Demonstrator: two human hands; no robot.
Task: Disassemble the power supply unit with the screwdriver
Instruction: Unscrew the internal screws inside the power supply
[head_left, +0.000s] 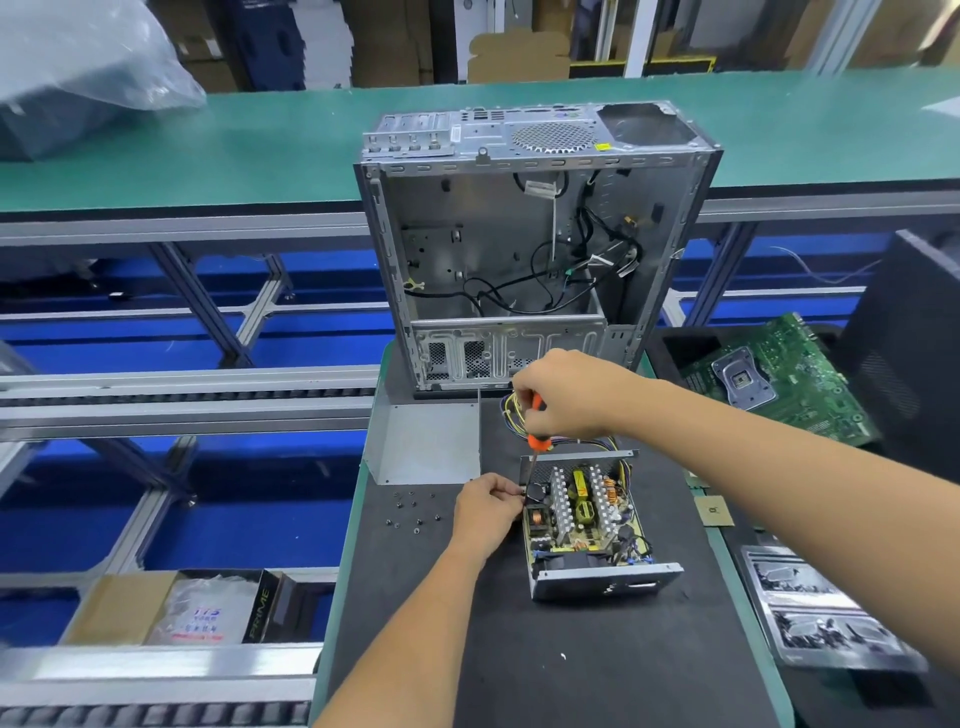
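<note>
At the left edge of the view, below the bench, an open cardboard box (122, 608) holds a plastic bag (208, 613) with red and blue print too small to read, and a black carton (265, 605) lettered "PRIME". On the dark mat (519, 665) of the desk, near its far left corner, lies a detached grey metal cover (431, 441), and just in front of it a scatter of small loose screws (413, 512). The left hand (485, 512) pinches the near left wall of the power supply unit (587, 525), thumb and fingers pressed together on the metal. The unit sits mid-desk, lid off, circuit board, heatsinks and coils exposed; its long axis runs from the person toward the far edge, its wire bundle trailing away toward the open computer case (530, 249). The right hand (566, 395) is curled round the orange-handled screwdriver (535, 431), which stands nearly upright, tip down at the unit's far left corner. Beyond the desk's right edge a green motherboard (779, 379) lies in a black tray.
</note>
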